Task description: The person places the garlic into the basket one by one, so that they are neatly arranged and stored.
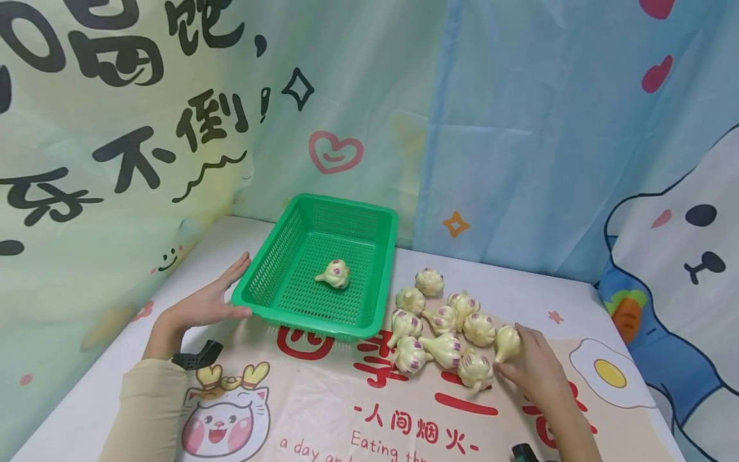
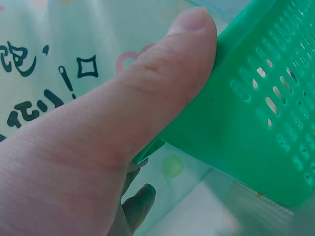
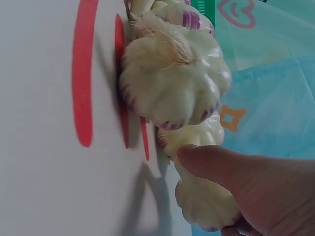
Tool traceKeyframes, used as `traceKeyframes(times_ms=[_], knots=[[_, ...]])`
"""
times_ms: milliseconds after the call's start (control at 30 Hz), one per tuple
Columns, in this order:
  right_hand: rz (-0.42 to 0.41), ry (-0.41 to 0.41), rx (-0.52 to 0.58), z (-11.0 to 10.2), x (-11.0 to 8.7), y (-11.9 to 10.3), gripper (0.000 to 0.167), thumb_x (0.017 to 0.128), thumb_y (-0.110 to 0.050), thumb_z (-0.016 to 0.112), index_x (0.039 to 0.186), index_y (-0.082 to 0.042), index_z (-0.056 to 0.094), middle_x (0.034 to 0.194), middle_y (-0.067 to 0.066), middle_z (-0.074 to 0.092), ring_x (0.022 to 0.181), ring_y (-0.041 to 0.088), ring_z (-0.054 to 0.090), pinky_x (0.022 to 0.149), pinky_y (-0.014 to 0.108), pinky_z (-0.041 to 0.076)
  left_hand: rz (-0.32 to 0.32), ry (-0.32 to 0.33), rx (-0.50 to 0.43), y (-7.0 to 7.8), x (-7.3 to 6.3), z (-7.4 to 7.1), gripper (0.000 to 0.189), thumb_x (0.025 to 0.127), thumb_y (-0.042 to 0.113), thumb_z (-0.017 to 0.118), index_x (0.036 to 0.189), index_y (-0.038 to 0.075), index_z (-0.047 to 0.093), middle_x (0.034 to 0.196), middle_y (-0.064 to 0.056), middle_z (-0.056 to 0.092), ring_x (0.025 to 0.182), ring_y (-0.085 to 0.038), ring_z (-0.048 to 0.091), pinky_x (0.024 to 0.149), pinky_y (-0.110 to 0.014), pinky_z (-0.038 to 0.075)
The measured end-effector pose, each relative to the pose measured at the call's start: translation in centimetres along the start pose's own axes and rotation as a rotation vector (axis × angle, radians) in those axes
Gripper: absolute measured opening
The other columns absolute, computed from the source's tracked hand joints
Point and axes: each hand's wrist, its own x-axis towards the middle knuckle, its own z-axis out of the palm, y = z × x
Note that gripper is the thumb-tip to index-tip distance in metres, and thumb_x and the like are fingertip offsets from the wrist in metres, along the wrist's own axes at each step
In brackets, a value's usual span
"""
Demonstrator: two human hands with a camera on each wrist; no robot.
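A green plastic basket [image 1: 323, 330] stands on the table with one garlic bulb [image 1: 335, 274] lying inside. At its front left corner my left hand [image 1: 203, 301] rests with fairly straight fingers along the left side. The left thumb [image 2: 192, 29] lies against the rim in the left wrist view. On the right, my right hand [image 1: 537, 366] pinches a garlic bulb [image 1: 508, 343] between thumb and fingers; the right wrist view shows this bulb [image 3: 204, 204] under the thumb, its far side hidden. Several more garlic bulbs [image 1: 443, 351] sit in a cluster just left of that hand.
A printed mat [image 1: 323, 398] with red lettering covers the middle of the white table [image 1: 75, 391]. Printed curtains [image 1: 508, 128] hang behind the table and along its left side. Dark straps show at both wrists.
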Motion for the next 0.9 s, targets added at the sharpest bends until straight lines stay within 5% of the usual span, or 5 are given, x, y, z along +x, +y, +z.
traceKeyframes(times_ms=[567, 900], knots=[[-0.014, 0.046, 0.045, -1.4, 0.4, -0.6, 0.097, 0.073, -0.031, 0.081, 0.143, 0.009, 0.026, 0.138, 0.034, 0.033, 0.125, 0.050, 0.034, 0.098, 0.063, 0.036, -0.009, 0.002, 0.003, 0.0, 0.1, 0.0, 0.108, 0.078, 0.031, 0.078, 0.154, 0.024, 0.002, 0.162, -0.003, -0.008, 0.147, -0.035, -0.005, 0.108, -0.069, 0.012], [-0.092, 0.147, 0.070, -1.7, 0.3, -1.9, 0.090, 0.073, -0.025, 0.081, 0.140, 0.008, 0.031, 0.138, 0.032, 0.037, 0.125, 0.048, 0.037, 0.100, 0.062, 0.036, 0.008, 0.002, 0.003, 0.0, 0.0, -0.1, 0.107, 0.078, 0.030, 0.077, 0.154, 0.023, 0.003, 0.162, -0.002, -0.008, 0.147, -0.034, -0.005, 0.109, -0.068, 0.012]])
